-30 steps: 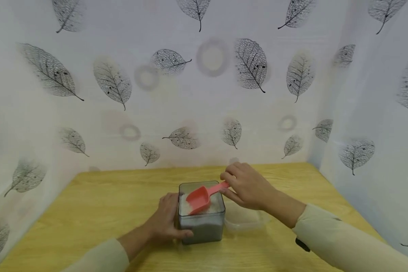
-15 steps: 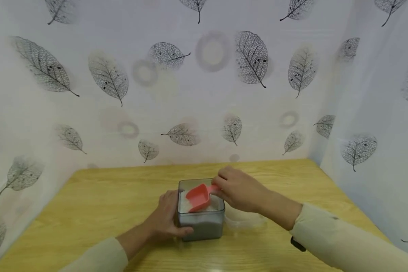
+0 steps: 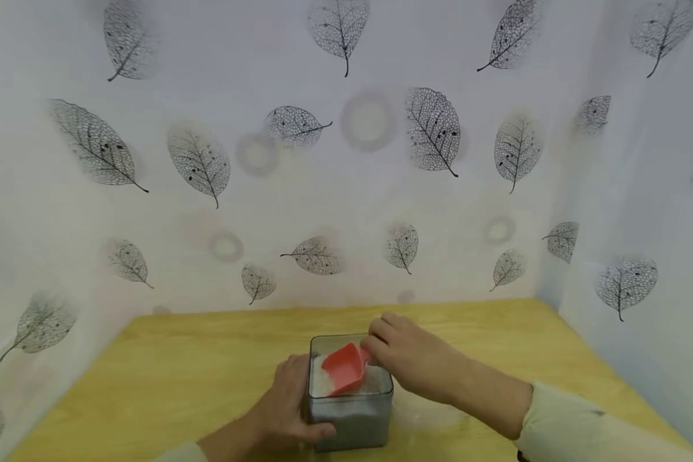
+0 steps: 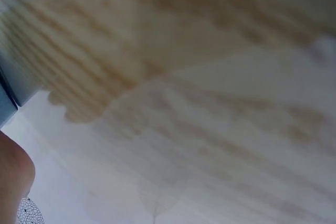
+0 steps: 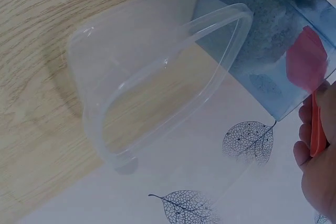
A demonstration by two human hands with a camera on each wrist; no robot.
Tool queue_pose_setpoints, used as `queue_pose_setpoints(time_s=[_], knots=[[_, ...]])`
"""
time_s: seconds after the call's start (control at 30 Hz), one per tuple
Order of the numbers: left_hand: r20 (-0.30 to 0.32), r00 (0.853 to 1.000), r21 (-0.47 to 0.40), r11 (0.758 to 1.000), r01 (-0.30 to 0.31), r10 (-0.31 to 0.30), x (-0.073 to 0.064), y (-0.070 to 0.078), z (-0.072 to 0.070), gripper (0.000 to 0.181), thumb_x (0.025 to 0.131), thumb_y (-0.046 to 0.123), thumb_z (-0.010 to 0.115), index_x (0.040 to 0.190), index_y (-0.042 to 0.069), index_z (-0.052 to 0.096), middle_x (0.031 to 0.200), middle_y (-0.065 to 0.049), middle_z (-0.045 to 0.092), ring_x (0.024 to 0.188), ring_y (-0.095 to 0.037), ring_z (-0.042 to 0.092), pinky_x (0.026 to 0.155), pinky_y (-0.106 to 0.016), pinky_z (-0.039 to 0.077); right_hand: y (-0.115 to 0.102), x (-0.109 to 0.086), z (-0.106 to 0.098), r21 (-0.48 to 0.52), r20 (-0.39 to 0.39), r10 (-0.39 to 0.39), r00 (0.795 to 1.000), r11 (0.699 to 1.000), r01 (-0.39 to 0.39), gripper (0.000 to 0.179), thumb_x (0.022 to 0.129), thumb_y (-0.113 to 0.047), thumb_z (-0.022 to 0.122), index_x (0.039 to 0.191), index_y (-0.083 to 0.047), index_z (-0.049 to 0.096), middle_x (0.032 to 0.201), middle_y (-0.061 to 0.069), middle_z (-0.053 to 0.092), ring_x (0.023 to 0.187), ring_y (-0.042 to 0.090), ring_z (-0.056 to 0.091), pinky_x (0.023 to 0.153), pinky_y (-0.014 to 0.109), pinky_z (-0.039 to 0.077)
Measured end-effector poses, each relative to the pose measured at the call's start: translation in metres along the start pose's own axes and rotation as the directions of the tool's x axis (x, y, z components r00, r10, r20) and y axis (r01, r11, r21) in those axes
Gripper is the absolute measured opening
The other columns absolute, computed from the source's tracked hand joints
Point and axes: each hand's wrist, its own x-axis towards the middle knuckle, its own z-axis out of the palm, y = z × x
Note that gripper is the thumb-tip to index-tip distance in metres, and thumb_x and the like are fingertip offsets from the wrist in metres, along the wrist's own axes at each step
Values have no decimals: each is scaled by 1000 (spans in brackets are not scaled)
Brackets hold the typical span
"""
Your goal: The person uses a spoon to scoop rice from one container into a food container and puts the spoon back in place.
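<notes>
In the head view a square see-through grey canister [image 3: 352, 420], without a lid, stands on the table, filled with what look like white grains [image 3: 322, 377]. My left hand [image 3: 289, 404] grips it from the left, thumb across its front. A red scoop [image 3: 344, 367] lies with its bowl inside the canister, on the grains. My right hand [image 3: 418, 359] holds the scoop's handle at the canister's right rim, hiding most of it. The right wrist view shows the red handle [image 5: 316, 129] between palm and fingers. Only part of the left hand [image 4: 13, 177] shows in the left wrist view.
A clear plastic tub [image 5: 131, 51] stands right of the canister, partly under my right forearm in the head view. The wooden table [image 3: 196, 359] is bordered by a leaf-patterned white sheet [image 3: 369, 192] at the back and sides.
My right hand has slid along the handle towards the scoop's bowl, so less handle shows. The head view has tilted up, and everything sits lower in it. The left hand keeps its hold.
</notes>
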Motion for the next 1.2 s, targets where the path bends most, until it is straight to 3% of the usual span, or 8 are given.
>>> queue_pose_setpoints(time_s=[0.2,0.37,0.57,0.73,0.83,1.0,1.2], knots=[[69,994,-45,995,91,-88,1,4,-6,98,74,79,65,145,17,36,133,6,48,120,-11,41,106,-47,31,11,6,-10,-33,-46,-11,999,999,10,15,97,-26,63,102,-11,66,95,-1,59,90,18,49,83,32,45],[93,991,-53,994,100,-95,10,1,-6,100,72,78,67,145,16,37,133,3,49,122,-14,41,110,-50,29,29,9,-25,-56,-50,-15,999,998,12,16,95,-26,65,102,-12,65,97,-1,58,95,21,50,85,36,44],[69,994,-23,996,85,-83,8,-3,-4,99,73,79,66,142,13,39,129,2,50,119,-13,41,108,-49,32,34,16,-43,-207,50,-61,997,976,70,21,88,-20,75,104,-12,63,101,1,58,100,23,48,88,38,40],[41,998,8,999,37,-37,2,-2,-3,97,75,79,63,141,12,40,128,4,51,116,-12,42,104,-46,34,30,20,-55,-355,142,-129,981,919,173,19,90,-17,73,105,-13,62,101,-1,58,100,22,43,91,41,35],[39,998,0,999,45,-45,0,0,-5,96,75,77,64,142,13,40,130,4,51,118,-13,42,103,-47,34,28,21,-56,-414,161,-163,973,884,216,18,91,-21,71,104,-13,61,101,-1,58,101,22,42,93,42,35],[54,996,-18,997,72,-71,4,0,-8,98,75,77,65,142,13,38,129,3,50,119,-14,42,104,-48,33,28,22,-56,-455,173,-183,968,857,244,18,93,-25,66,106,-14,61,106,1,60,103,23,44,96,43,36],[84,992,-72,992,102,-95,3,2,-8,100,74,77,67,143,12,38,132,0,50,122,-16,42,108,-51,30,24,25,-60,-423,248,-174,953,866,268,21,92,-30,62,108,-16,66,112,-1,61,108,23,45,101,43,36]])
